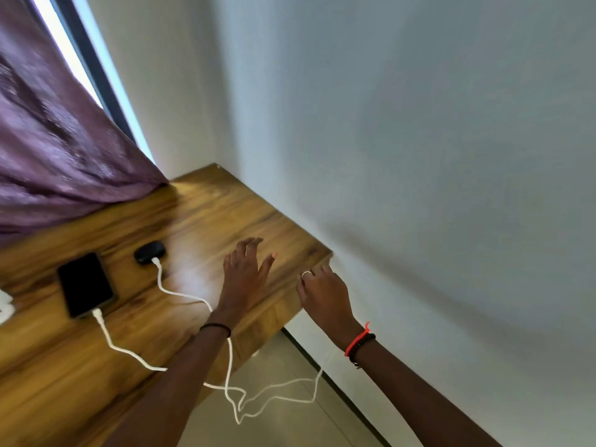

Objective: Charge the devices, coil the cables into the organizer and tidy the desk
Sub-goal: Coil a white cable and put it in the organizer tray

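Observation:
A black phone (pixel 85 283) lies face up on the wooden desk (pixel 200 221), with a white cable (pixel 119 346) plugged into its near end. A small black earbud case (pixel 150 252) sits beyond it, and a second white cable (pixel 180 293) is plugged into it. Both cables run off the desk's right edge and hang in loose loops above the floor. My left hand (pixel 246 274) hovers over the desk with fingers spread, holding nothing. My right hand (pixel 322 293) is at the desk's right end by the wall, fingers loosely curled, empty.
A purple curtain (pixel 54 140) drapes onto the desk's far left side beside a window. A pale wall (pixel 419 156) borders the desk at the back. Tiled floor (pixel 283 421) lies below the desk's right end. A white object (pixel 4 306) shows at the left edge.

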